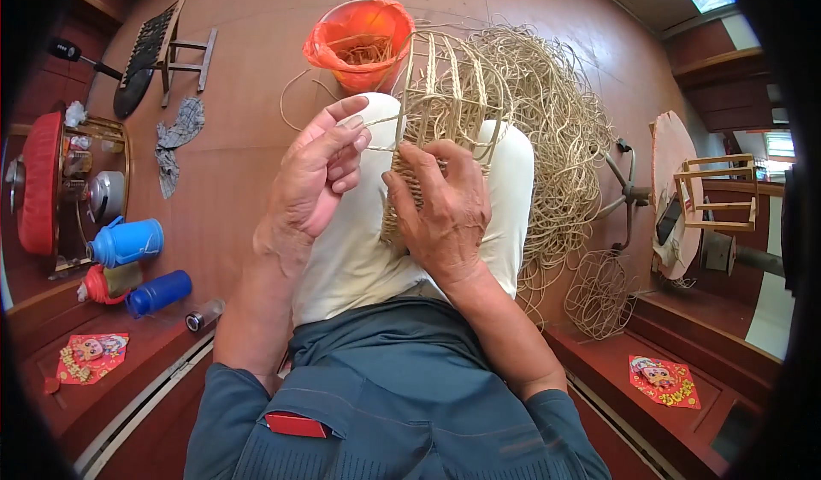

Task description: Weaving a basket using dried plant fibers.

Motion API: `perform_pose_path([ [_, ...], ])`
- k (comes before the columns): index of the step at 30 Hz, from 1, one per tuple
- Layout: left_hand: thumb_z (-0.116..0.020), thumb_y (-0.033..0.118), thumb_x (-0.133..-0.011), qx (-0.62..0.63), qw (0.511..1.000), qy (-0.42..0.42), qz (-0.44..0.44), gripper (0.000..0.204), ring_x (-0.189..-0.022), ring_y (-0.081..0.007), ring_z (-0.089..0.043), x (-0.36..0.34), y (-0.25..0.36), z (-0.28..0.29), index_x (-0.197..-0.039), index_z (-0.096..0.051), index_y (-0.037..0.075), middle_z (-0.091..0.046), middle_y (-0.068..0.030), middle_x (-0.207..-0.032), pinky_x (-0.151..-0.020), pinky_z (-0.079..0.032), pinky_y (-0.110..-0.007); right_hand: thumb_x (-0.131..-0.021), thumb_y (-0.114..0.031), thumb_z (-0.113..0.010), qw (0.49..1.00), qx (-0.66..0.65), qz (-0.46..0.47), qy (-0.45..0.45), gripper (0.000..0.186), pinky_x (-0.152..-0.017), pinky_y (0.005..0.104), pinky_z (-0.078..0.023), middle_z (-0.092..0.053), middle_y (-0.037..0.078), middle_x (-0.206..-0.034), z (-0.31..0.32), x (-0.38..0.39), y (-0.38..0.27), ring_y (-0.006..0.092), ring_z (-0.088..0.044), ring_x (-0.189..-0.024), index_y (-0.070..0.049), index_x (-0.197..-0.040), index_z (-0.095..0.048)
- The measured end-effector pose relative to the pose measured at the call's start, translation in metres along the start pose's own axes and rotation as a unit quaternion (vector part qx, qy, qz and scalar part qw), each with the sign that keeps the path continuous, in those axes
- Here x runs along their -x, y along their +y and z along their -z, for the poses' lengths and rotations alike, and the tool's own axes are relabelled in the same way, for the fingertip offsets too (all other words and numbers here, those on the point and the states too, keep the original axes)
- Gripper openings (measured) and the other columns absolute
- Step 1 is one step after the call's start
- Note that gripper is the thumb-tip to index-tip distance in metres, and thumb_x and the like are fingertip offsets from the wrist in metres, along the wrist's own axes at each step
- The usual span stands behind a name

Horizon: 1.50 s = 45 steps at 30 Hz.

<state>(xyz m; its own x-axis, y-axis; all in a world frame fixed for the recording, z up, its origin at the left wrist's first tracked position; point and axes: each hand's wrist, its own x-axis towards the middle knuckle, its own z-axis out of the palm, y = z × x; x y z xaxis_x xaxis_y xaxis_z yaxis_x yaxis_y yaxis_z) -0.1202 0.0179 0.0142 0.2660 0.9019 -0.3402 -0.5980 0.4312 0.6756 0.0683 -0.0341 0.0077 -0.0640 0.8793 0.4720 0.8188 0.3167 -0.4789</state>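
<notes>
A partly woven straw-cord basket (398,210) on a wire frame rests between my knees, its open bars pointing away from me. My left hand (315,168) is just left of it, thumb and forefinger pinching a thin strand of cord (385,121) that runs to the frame. A second strand stretches below it, between the hands. My right hand (445,210) lies on the basket's near left part, fingertips pressed against the woven edge. The palm hides much of the weaving.
A large tangled heap of cord (556,138) covers the floor on the right, beside a smaller coil (599,294). A red lined bucket (359,18) stands ahead. At left are a blue thermos (128,242), a stool (171,61) and a grey cloth (178,142); a round table (676,198) stands right.
</notes>
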Motion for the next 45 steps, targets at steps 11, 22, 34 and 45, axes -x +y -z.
perform_pose_path([
  [11, -0.067, 0.042, -0.11, -0.02, 0.995, 0.07, 0.061, 0.048, -0.049, -0.0047, -0.036, -0.019, 0.026, 0.063, -0.138, -0.059, 0.004, -0.062, 0.0015, -0.079, -0.047, -0.031, -0.021, -0.086, -0.012, -0.079, 0.999, 0.024, 0.024, -0.005, 0.02, -0.081, 0.0405, -0.045, -0.063, 0.0, -0.101, -0.025, -0.013, -0.007, 0.0222, -0.063, -0.094, -0.02, -0.104, -0.076],
  [22, -0.071, 0.036, -0.109, -0.082, 0.864, 0.497, -0.019, 0.022, -0.044, -0.0073, -0.026, 0.025, 0.186, 0.317, -0.098, -0.062, 0.019, -0.033, 0.01, -0.055, -0.045, -0.018, -0.028, -0.086, -0.017, -0.08, 0.999, -0.011, 0.007, 0.05, 0.011, -0.076, 0.0395, -0.044, -0.062, -0.003, -0.092, -0.027, -0.013, 0.003, 0.0208, -0.062, -0.088, -0.019, -0.09, -0.07],
  [34, -0.071, 0.047, -0.104, -0.229, 0.71, 0.653, -0.131, 0.03, -0.058, -0.0133, -0.048, 0.292, 0.355, 0.552, -0.1, -0.065, 0.019, -0.06, 0.0021, -0.08, -0.049, -0.036, -0.032, -0.09, -0.016, -0.081, 0.988, -0.116, -0.003, 0.101, 0.012, -0.07, 0.0403, -0.047, -0.062, 0.004, -0.088, -0.021, -0.017, 0.0, 0.0255, -0.066, -0.08, -0.014, -0.091, -0.069],
  [45, -0.071, 0.029, -0.109, -0.417, 0.882, 0.216, -0.036, 0.027, -0.069, -0.0038, -0.058, 0.061, 0.035, 0.151, -0.124, -0.075, 0.007, -0.068, 0.0019, -0.086, -0.061, -0.047, -0.021, -0.094, -0.007, -0.08, 0.99, -0.106, -0.075, 0.046, 0.015, -0.074, 0.0457, -0.058, -0.068, 0.012, -0.096, -0.008, -0.023, 0.003, 0.0341, -0.072, -0.083, -0.007, -0.103, -0.067],
])
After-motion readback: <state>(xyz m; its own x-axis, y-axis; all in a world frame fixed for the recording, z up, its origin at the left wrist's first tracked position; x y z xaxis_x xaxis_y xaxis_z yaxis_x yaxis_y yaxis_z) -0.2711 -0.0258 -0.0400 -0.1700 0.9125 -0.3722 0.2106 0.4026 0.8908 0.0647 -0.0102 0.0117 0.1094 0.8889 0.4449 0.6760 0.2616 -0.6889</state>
